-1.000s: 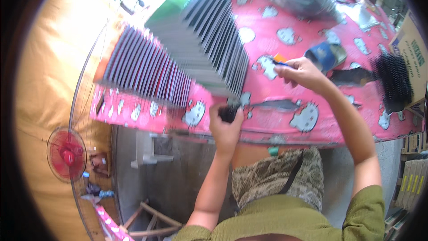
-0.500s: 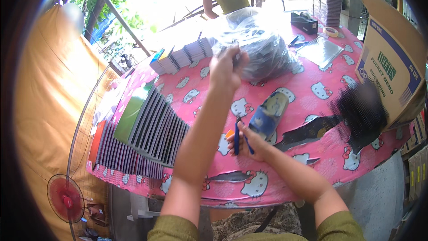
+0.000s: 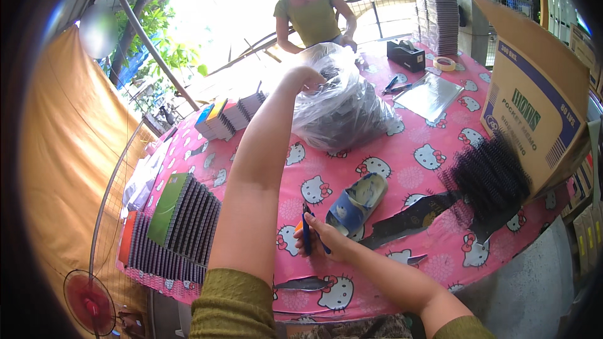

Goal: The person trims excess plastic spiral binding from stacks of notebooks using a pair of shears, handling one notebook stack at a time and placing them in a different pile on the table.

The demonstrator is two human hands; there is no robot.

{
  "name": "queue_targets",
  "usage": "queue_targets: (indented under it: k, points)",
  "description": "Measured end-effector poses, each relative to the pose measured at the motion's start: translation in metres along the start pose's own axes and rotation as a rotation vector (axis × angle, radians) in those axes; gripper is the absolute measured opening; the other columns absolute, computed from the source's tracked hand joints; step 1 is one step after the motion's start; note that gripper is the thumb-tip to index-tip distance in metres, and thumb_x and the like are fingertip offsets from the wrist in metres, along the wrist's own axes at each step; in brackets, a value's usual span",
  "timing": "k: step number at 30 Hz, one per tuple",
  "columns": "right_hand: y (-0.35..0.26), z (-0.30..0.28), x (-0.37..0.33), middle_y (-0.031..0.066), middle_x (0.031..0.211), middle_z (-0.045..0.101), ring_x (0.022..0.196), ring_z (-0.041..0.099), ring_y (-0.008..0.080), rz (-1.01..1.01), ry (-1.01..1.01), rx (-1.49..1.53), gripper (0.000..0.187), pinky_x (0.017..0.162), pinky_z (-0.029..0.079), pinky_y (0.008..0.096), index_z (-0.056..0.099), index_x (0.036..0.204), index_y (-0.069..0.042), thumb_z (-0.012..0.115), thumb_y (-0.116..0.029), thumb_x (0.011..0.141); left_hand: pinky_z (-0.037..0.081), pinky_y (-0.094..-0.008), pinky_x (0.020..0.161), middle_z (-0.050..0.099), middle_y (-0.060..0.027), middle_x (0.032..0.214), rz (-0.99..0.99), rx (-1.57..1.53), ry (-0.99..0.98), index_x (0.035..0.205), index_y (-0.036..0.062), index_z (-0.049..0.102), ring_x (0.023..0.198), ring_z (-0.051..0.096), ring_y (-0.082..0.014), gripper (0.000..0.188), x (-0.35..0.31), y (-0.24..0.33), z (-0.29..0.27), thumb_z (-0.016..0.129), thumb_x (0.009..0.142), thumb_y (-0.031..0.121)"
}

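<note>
My left arm stretches forward over the table, and my left hand [image 3: 306, 79] is at the mouth of a clear plastic bag [image 3: 342, 113] with dark contents. The bag's film covers its fingers. Lower down, my right hand [image 3: 323, 238] is closed around blue-handled pliers [image 3: 306, 232], their jaws pointing away from me. A bit of orange shows beside that hand. Just right of the pliers lies a blue and cream slide sandal [image 3: 359, 204]. Stacked spiral notebooks [image 3: 188, 220] with green and orange covers are to the left of my left arm.
A cardboard box [image 3: 534, 107] stands at right beside black spiral coils [image 3: 493, 176]. Farther back are a tape dispenser [image 3: 406, 56], a tape roll [image 3: 444, 64], clear plastic sheets [image 3: 432, 95], other pliers [image 3: 396, 86] and a tall stack [image 3: 438, 22]. Another person [image 3: 314, 12] stands across the table.
My left hand has gone from beside the bag to its mouth, and the bag stands taller. My view has shifted; the right hand still holds the pliers.
</note>
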State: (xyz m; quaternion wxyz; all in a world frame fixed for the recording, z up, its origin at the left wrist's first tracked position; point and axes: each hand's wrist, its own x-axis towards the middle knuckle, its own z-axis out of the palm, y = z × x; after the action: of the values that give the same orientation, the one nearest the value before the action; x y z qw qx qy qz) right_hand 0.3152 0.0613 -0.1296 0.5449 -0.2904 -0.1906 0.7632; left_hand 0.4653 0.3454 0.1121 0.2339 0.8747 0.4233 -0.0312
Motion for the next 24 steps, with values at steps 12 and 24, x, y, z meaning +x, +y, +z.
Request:
queue_targets:
  k: [12, 24]
  points:
    - [0.005, -0.013, -0.008, 0.0126, 0.093, 0.062, 0.077, 0.066, 0.0323, -0.119, -0.18, 0.068, 0.05, 0.075, 0.052, 0.0496, 0.051, 0.112, -0.009, 0.042, -0.056, 0.095, 0.05, -0.0375, 0.09, 0.067, -0.0131, 0.11, 0.515, 0.294, 0.344, 0.121, 0.0054, 0.06, 0.099, 0.065, -0.0269, 0.072, -0.294, 0.016, -0.09, 0.058, 0.082, 0.066]
    - [-0.039, 0.173, -0.044, 0.0136, 0.09, 0.059, 0.081, 0.061, 0.0301, -1.236, 0.004, -1.293, 0.039, 0.07, 0.049, 0.0392, 0.06, 0.104, -0.002, 0.076, -0.025, 0.077, 0.031, -0.0463, 0.11, 0.04, -0.0192, 0.147, 0.547, 0.191, 0.306, 0.117, 0.0168, 0.068, 0.134, 0.039, -0.0361, 0.033, -0.385, -0.183, -0.02, 0.061, 0.089, 0.033]
